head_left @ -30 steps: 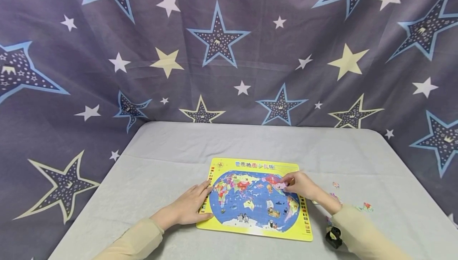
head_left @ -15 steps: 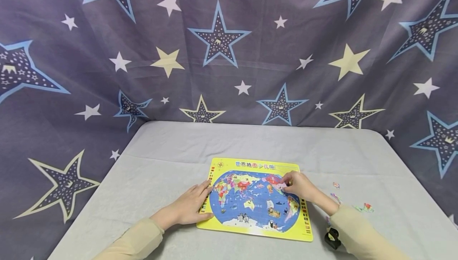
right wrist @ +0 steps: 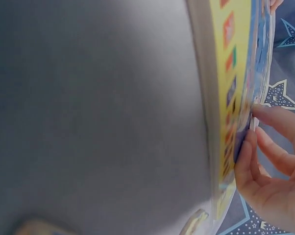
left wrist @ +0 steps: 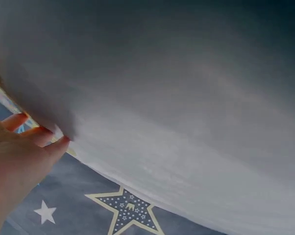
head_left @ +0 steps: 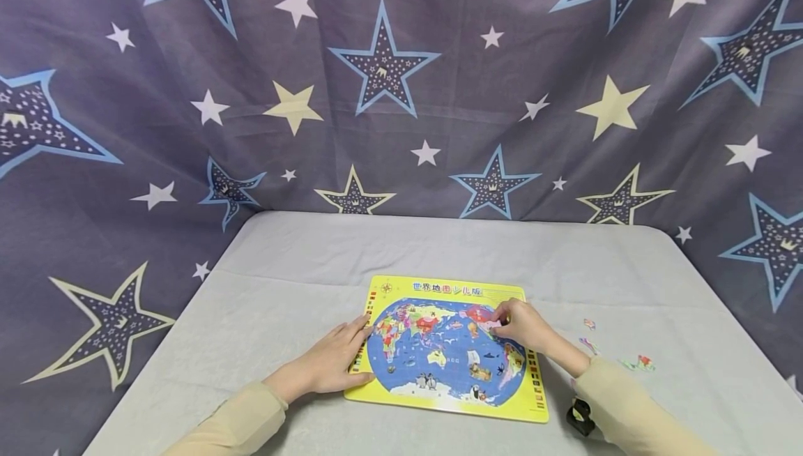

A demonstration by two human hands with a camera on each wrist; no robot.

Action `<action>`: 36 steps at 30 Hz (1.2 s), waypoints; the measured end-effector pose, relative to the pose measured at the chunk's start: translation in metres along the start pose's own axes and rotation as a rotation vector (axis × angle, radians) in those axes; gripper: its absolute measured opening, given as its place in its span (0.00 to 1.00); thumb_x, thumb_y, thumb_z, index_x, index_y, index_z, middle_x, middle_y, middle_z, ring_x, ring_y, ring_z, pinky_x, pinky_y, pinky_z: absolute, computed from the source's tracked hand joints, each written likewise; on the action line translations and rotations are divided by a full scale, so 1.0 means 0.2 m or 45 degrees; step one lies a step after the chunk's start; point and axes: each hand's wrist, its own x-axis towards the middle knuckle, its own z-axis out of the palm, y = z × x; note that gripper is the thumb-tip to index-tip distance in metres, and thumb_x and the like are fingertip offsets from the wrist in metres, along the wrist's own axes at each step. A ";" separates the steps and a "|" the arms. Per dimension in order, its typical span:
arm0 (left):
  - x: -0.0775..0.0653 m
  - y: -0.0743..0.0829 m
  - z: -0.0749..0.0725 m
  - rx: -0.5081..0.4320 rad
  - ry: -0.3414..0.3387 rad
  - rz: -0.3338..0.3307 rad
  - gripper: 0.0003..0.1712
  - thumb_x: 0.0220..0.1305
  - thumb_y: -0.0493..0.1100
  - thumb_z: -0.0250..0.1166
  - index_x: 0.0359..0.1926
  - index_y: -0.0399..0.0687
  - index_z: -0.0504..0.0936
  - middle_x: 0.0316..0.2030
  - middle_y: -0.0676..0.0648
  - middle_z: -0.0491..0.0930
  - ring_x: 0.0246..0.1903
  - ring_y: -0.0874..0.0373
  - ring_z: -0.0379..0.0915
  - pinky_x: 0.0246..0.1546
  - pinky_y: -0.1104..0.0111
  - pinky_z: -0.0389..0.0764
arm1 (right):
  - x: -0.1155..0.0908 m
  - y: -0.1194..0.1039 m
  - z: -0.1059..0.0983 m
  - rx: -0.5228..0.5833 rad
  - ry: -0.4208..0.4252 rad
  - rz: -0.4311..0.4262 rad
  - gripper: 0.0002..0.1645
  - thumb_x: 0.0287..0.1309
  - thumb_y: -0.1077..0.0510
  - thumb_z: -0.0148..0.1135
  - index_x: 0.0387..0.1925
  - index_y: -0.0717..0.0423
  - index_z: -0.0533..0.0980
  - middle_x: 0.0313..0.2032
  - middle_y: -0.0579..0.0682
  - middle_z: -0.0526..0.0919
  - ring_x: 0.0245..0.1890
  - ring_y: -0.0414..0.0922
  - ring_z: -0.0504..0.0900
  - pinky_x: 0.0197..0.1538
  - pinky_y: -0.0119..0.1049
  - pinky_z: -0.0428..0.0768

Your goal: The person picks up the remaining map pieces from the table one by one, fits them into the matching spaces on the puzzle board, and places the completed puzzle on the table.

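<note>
A yellow-bordered world map puzzle board (head_left: 452, 411) lies flat on the table. My left hand (head_left: 326, 362) rests along its left edge, fingers extended and thumb on the lower left border. In the left wrist view the fingertips (left wrist: 64, 139) lie right at the board's edge. My right hand (head_left: 527, 323) is over the upper right of the map, thumb and index finger pinching a small pale pink puzzle piece (head_left: 491, 328) at North America. The fingers partly cover that piece. In the right wrist view, the right hand (right wrist: 270, 161) is low against the board's surface.
Several loose puzzle pieces lie on the grey table right of the board, among them a green and red piece (head_left: 644, 363) and a small pink piece (head_left: 588, 324). A black object (head_left: 580, 415) shows beside the right sleeve. A star-patterned curtain (head_left: 401, 142) hangs behind the table.
My right hand has shifted very slightly at the same spot on the map, and the pinched piece shows a little less. The left hand and the board have stayed put.
</note>
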 end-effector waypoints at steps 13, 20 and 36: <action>0.00 0.01 -0.01 0.016 0.037 0.028 0.47 0.55 0.66 0.49 0.64 0.35 0.55 0.65 0.38 0.49 0.65 0.48 0.44 0.62 0.55 0.51 | 0.01 0.00 0.01 -0.037 0.034 0.017 0.08 0.39 0.63 0.68 0.25 0.60 0.77 0.26 0.48 0.72 0.27 0.40 0.70 0.31 0.32 0.72; -0.01 0.01 -0.01 0.016 0.032 0.032 0.47 0.55 0.66 0.49 0.63 0.35 0.55 0.65 0.38 0.49 0.65 0.48 0.44 0.62 0.55 0.51 | 0.00 0.00 0.00 -0.031 0.018 0.002 0.09 0.39 0.64 0.68 0.27 0.61 0.78 0.26 0.48 0.72 0.27 0.41 0.69 0.30 0.30 0.71; -0.01 0.01 -0.01 0.026 0.034 0.035 0.47 0.55 0.66 0.50 0.63 0.35 0.56 0.65 0.37 0.50 0.65 0.48 0.44 0.62 0.55 0.51 | -0.02 0.03 -0.03 0.034 -0.079 -0.113 0.10 0.42 0.65 0.66 0.32 0.62 0.79 0.29 0.49 0.73 0.27 0.43 0.68 0.27 0.28 0.68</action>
